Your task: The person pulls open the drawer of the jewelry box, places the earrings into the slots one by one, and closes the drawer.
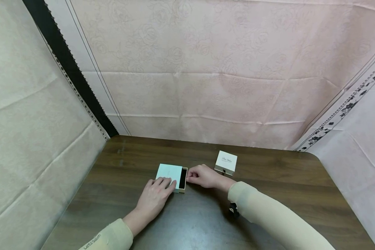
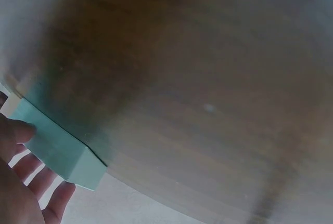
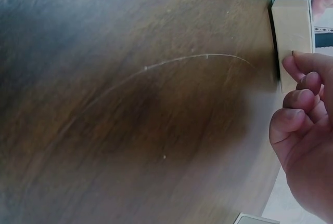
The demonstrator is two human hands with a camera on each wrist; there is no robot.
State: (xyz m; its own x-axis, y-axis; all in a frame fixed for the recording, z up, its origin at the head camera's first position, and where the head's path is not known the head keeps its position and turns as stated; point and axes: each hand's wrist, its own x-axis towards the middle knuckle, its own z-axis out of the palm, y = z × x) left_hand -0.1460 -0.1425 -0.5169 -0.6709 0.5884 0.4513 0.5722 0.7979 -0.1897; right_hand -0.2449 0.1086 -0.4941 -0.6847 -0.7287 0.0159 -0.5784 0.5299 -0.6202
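Note:
A mint-green box sleeve lies on the table with its cream drawer partly pulled out to the right. The drawer's dark inside shows in the head view. My left hand holds the sleeve, its thumb against the near side and the other fingers over the top. At the drawer's right end, my right hand pinches a small dark tab between thumb and index finger. Its other fingers are curled. Most of the tab is hidden by the fingertips.
A smaller white box with dark lettering and a black tab stands behind my right forearm. The brown wooden table has rounded far corners. Pale patterned cloth hangs behind it and at both sides.

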